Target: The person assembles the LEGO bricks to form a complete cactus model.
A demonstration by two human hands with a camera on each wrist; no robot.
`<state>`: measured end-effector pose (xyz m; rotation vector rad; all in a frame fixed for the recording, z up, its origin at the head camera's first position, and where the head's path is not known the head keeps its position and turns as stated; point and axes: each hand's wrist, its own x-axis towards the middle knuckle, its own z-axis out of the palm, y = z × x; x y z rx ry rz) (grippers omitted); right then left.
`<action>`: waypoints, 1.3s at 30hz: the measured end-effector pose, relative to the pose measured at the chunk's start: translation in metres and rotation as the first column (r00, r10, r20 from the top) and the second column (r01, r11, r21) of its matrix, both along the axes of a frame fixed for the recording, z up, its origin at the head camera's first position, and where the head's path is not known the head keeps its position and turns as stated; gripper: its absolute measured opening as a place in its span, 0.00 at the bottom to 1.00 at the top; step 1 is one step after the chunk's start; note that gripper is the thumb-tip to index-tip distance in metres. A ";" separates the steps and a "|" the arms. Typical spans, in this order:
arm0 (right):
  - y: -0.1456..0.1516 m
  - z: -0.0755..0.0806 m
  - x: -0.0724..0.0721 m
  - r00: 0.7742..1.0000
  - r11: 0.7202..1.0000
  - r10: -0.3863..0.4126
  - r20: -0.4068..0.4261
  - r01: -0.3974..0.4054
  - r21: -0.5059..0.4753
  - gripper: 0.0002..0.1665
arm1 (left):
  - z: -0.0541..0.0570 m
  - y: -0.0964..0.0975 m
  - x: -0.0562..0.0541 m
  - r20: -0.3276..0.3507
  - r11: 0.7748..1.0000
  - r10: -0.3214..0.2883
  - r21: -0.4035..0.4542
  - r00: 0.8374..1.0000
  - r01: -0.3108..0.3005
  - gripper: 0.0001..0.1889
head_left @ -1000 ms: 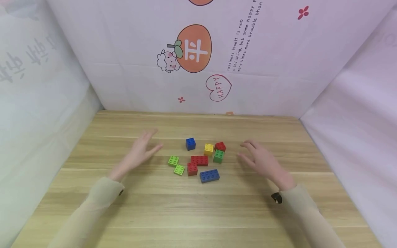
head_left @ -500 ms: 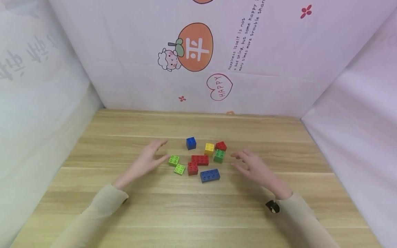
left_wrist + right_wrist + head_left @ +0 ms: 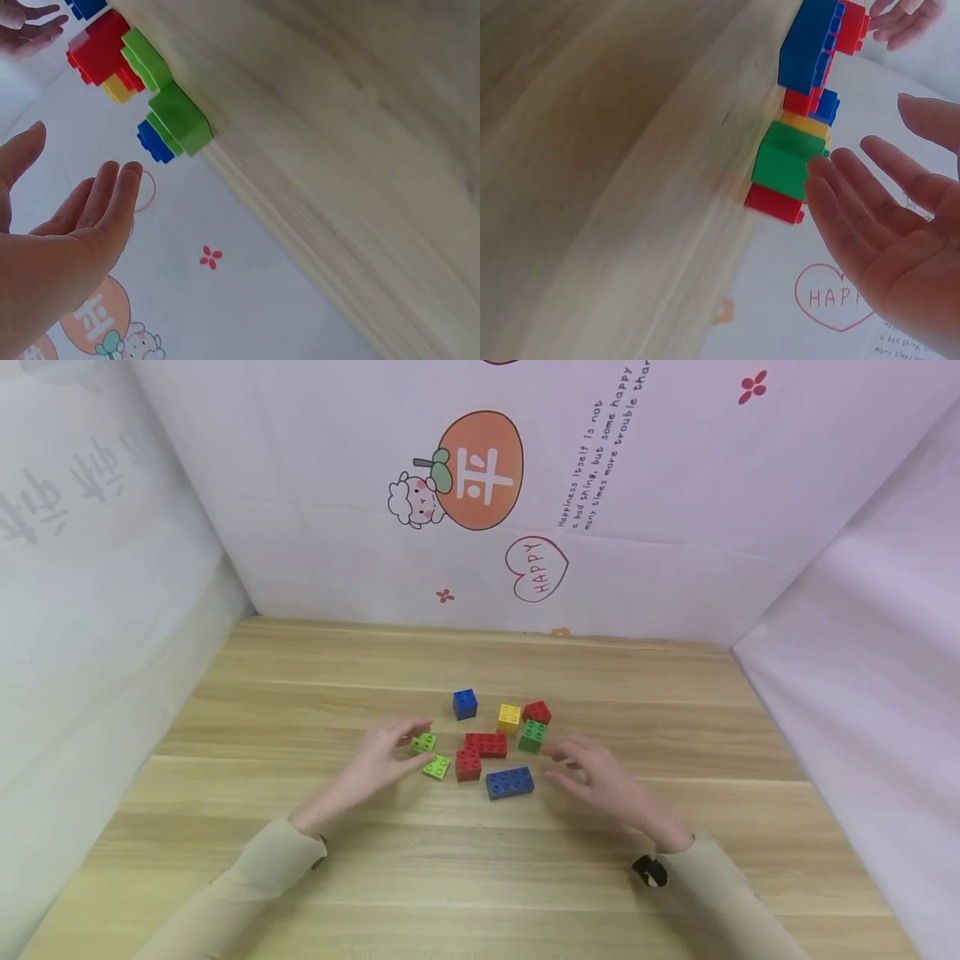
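Observation:
My left hand (image 3: 381,763) hovers beside two lime-green bricks (image 3: 437,767), its fingers over the farther one and the thumb near the closer one; nothing is held. Across the pile, my right hand (image 3: 600,777) hangs with relaxed fingers near the green brick (image 3: 532,737) and the long blue brick (image 3: 510,783), holding nothing. Between the hands lie a long red brick (image 3: 486,745), a square red brick (image 3: 468,766) and a yellow brick (image 3: 508,719). Another red brick (image 3: 537,712) sits behind the green one. A small blue brick (image 3: 465,704) stands at the back.
The bricks lie on a wood-grain table (image 3: 480,877). A white printed cloth (image 3: 337,552) rises behind the table's far edge, with white cloth also along the left and right sides. Dark wrist straps (image 3: 649,871) show at the sleeves.
Both hands have moved inward toward the bricks, the left one to the right and the right one to the left. The bricks keep their arrangement; the head view has shifted slightly.

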<state>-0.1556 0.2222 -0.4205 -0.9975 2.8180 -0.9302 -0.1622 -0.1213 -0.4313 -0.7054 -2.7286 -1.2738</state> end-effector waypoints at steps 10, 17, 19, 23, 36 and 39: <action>-0.010 -0.001 0.002 0.997 1.000 0.022 0.080 -0.021 -0.016 0.17 | -0.002 0.018 0.007 0.024 0.999 -0.051 -0.007 0.998 0.051 0.26; -0.012 -0.007 -0.001 0.992 0.999 0.037 0.118 -0.036 -0.007 0.19 | -0.005 0.028 0.007 0.023 0.998 -0.066 -0.018 0.998 0.067 0.24; -0.013 -0.007 -0.001 0.990 0.999 0.032 0.137 -0.032 0.002 0.19 | -0.006 0.031 0.006 0.027 0.997 -0.072 -0.021 0.997 0.073 0.24; -0.015 -0.007 -0.002 0.990 1.000 0.027 0.142 -0.029 0.012 0.19 | -0.006 0.036 0.004 0.066 0.997 -0.065 -0.029 0.996 0.067 0.24; -0.022 -0.009 -0.008 0.984 0.998 0.046 0.173 -0.054 0.042 0.18 | -0.006 0.045 0.000 0.100 0.992 -0.030 -0.116 0.995 0.041 0.22; -0.023 -0.010 -0.009 0.982 0.996 0.042 0.184 -0.055 0.064 0.18 | -0.007 0.046 -0.001 0.105 0.990 -0.022 -0.139 0.994 0.036 0.22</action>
